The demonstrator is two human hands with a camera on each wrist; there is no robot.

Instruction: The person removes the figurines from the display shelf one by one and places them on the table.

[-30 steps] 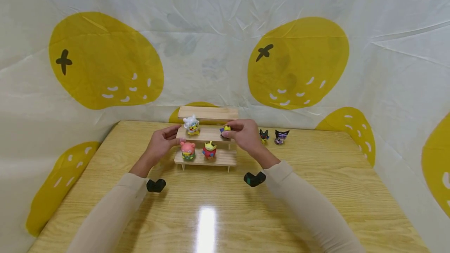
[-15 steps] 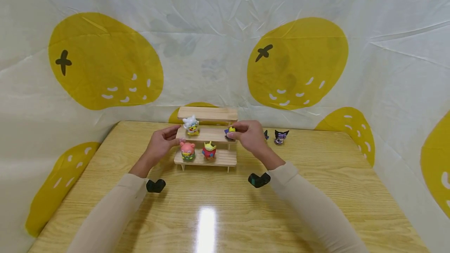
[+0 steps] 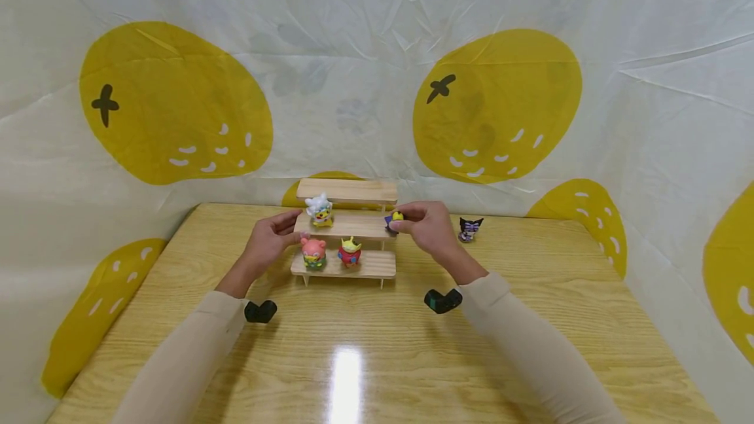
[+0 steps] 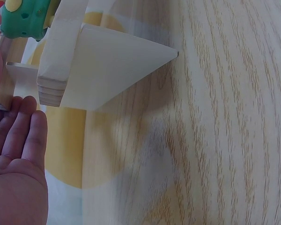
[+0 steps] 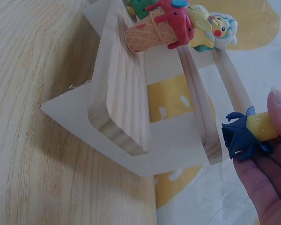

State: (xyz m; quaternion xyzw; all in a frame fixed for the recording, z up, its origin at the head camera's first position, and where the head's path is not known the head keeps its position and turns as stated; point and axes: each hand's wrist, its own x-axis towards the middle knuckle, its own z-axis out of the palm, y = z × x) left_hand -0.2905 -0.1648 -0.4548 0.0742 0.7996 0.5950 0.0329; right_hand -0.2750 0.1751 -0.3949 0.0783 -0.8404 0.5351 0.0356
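Observation:
At the left end of the three-tier wooden stand (image 3: 353, 224), my left hand (image 3: 268, 245) grips the middle board between thumb and fingers; the left wrist view shows its fingers (image 4: 25, 136) below the board. My right hand (image 3: 432, 233) pinches a small dark blue and yellow figure (image 3: 396, 220) at that board's right end. In the right wrist view the figure (image 5: 246, 133) is tilted just beyond the board end; whether they touch I cannot tell. A white-topped yellow figure (image 3: 320, 211) stands on the middle tier, with a pink figure (image 3: 313, 254) and a red one (image 3: 349, 253) on the lowest.
A black and purple figure (image 3: 470, 229) stands on the wooden table (image 3: 283, 358), right of my right hand. Behind the stand hangs a white cloth (image 3: 347, 84) with yellow shapes. Bare table lies in front of the stand.
My right hand has moved right along the middle tier with the blue and yellow figure. It now hides a dark figure previously visible behind it. The left hand has stayed in place.

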